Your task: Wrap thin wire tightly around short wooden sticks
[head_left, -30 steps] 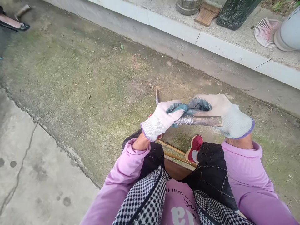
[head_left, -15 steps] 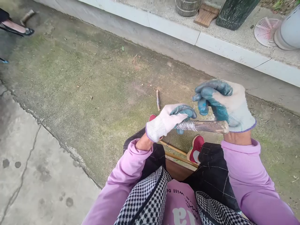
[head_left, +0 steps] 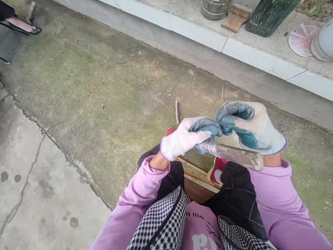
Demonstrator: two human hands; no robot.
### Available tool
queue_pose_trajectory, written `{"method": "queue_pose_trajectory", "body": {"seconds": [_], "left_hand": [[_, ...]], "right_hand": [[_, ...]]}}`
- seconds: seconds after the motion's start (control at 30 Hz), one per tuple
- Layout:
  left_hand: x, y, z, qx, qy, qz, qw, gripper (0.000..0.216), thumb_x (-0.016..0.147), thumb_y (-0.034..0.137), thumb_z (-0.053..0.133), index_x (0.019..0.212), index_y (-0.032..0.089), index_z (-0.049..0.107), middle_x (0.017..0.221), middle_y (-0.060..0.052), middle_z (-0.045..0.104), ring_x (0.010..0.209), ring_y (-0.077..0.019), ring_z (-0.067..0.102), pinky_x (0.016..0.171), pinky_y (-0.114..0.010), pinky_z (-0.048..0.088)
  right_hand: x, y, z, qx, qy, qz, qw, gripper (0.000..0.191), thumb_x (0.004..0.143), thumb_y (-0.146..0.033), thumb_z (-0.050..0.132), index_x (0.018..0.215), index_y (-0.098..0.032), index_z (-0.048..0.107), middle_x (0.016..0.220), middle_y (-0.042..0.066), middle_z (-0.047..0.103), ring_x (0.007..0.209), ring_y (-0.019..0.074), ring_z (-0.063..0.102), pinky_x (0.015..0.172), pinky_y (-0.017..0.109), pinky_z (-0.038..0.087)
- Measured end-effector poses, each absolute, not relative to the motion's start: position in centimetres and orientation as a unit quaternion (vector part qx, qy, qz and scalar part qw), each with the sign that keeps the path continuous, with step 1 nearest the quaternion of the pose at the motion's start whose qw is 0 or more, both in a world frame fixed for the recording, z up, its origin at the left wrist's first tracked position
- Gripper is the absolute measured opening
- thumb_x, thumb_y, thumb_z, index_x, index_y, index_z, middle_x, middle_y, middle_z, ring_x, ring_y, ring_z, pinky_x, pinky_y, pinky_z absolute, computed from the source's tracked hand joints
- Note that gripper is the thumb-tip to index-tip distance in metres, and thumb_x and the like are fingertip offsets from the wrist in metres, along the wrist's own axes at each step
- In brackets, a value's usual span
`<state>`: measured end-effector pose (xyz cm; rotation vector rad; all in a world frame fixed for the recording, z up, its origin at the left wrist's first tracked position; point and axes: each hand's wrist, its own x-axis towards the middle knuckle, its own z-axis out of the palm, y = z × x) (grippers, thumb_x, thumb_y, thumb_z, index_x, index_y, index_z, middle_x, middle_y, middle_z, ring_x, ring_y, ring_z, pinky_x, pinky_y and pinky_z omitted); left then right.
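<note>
My left hand, in a white glove with a blue-green coated palm, is closed around a short wooden stick. Silvery wire is wound in coils about the stick beside my fingers. The stick's bare end points right and slightly down, below my other hand. My right hand, gloved alike, pinches a thin loose wire end that sticks up above the fingertips. Both hands' fingertips meet or nearly meet where the wire passes between them.
Another wire-wound stick lies on the mossy concrete ground ahead. At the far left are a person's foot and a stick piece. A raised ledge carries a dark green container, a wooden block and a pink plastic grate.
My right hand has moved down and left to my left fingertips, and a wire end now shows above it. The stick's bare end has tipped lower.
</note>
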<state>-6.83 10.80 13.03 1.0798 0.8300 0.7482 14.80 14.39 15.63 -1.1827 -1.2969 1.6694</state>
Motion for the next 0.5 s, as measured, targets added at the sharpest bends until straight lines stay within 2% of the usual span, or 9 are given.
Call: {"method": "queue_pose_trajectory", "body": {"seconds": [0.1, 0.3, 0.5], "left_hand": [[-6.93, 10.6, 13.32, 0.498, 0.37, 0.353, 0.701, 0.039, 0.093, 0.052, 0.084, 0.099, 0.014, 0.084, 0.081, -0.005, 0.078, 0.075, -0.0164, 0.072, 0.07, -0.025, 0.061], [-7.45, 10.6, 13.75, 0.551, 0.387, 0.355, 0.649, 0.027, 0.094, 0.037, 0.08, 0.103, 0.013, 0.085, 0.089, -0.008, 0.082, 0.087, -0.0194, 0.078, 0.084, -0.028, 0.066], [-7.37, 10.66, 13.67, 0.574, 0.403, 0.336, 0.629, 0.025, 0.092, 0.036, 0.079, 0.103, 0.015, 0.087, 0.092, -0.008, 0.084, 0.094, -0.0217, 0.081, 0.087, -0.029, 0.066]], "right_hand": [[14.35, 14.0, 15.17, -0.466, -0.466, 0.644, 0.388, 0.031, 0.079, -0.044, 0.101, 0.078, -0.022, 0.079, 0.069, 0.001, 0.071, 0.052, 0.013, 0.057, 0.048, 0.029, 0.048], [13.77, 13.61, 14.98, -0.451, -0.454, 0.654, 0.403, 0.035, 0.079, -0.046, 0.1, 0.073, -0.022, 0.074, 0.065, -0.001, 0.066, 0.05, 0.0123, 0.056, 0.046, 0.028, 0.049], [14.15, 13.84, 14.67, -0.479, -0.421, 0.627, 0.448, 0.032, 0.076, -0.043, 0.102, 0.078, -0.024, 0.075, 0.069, -0.001, 0.068, 0.051, 0.0132, 0.057, 0.043, 0.029, 0.049]]}}
